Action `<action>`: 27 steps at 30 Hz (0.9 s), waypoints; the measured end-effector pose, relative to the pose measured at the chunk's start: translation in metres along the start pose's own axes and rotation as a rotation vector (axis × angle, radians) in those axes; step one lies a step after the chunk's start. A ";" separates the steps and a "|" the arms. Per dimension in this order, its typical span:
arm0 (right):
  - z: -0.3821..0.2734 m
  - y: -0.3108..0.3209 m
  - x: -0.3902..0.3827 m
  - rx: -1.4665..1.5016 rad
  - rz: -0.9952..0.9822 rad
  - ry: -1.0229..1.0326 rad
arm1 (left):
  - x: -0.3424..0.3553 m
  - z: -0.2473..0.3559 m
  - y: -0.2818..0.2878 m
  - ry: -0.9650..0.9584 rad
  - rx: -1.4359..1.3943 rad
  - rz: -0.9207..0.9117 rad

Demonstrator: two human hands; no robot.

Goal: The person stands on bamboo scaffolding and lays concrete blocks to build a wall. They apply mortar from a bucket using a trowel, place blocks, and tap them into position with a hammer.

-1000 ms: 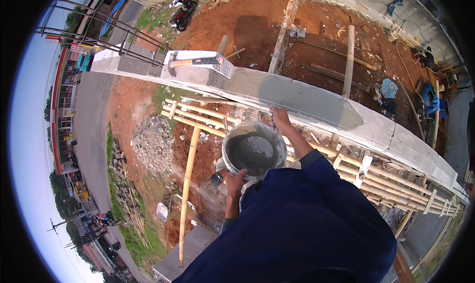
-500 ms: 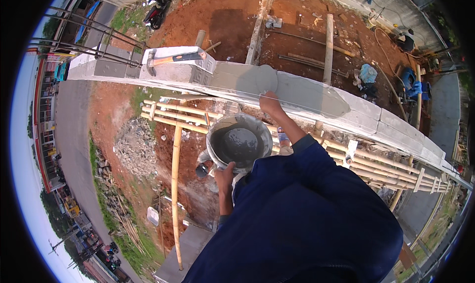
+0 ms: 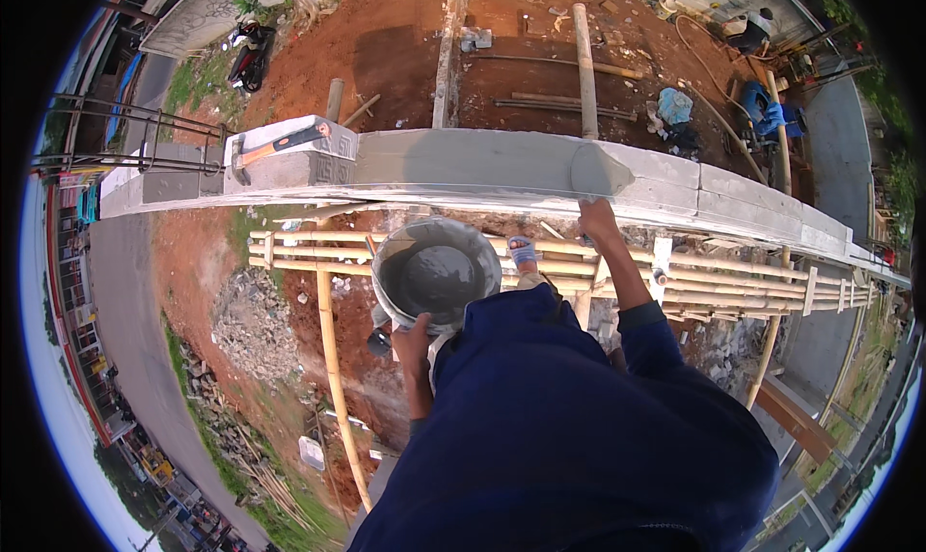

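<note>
My left hand (image 3: 413,340) grips the near rim of a bucket (image 3: 388,284) that holds wet grey mortar (image 3: 436,280). Out ahead and to the right, my right hand (image 3: 600,222) is closed round the handle of a trowel, most of which the fingers hide. Its mortar-coated, rounded blade (image 3: 593,170) lies flat on top of the block wall (image 3: 719,191). A smooth layer of wet mortar (image 3: 482,158) runs along the wall top from the blade leftward to a raised block (image 3: 299,151). On that block rests a hammer (image 3: 282,143) with an orange and black handle.
Bamboo scaffold poles (image 3: 733,274) run below the wall on my side, my sandalled foot (image 3: 522,251) among them. Steel rebar (image 3: 135,137) sticks out at the wall's left end. Beyond the wall a person (image 3: 755,33) crouches at the far right, and a motorcycle (image 3: 251,55) is parked far left.
My right hand has slid the trowel rightward along the wall top, smoothing the mortar behind it. The view has shifted, so the wall and bucket appear further left. My left hand keeps its grip.
</note>
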State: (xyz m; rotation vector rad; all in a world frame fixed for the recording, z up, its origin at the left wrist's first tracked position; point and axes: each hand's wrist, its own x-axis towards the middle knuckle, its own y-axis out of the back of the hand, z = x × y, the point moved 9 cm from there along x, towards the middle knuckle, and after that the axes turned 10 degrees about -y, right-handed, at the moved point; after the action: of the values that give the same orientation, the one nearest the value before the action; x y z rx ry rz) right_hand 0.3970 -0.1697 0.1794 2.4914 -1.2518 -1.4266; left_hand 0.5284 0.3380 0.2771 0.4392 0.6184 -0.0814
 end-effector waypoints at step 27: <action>0.049 -0.035 -0.115 -0.623 -0.325 0.396 | 0.001 -0.042 0.007 -0.055 0.079 0.142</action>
State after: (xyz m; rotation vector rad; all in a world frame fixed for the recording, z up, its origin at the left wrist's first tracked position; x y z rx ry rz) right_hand 0.3525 -0.0549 0.2210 2.3979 -0.2797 -1.0553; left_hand 0.5080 0.3624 0.2486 0.5541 0.5296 0.0176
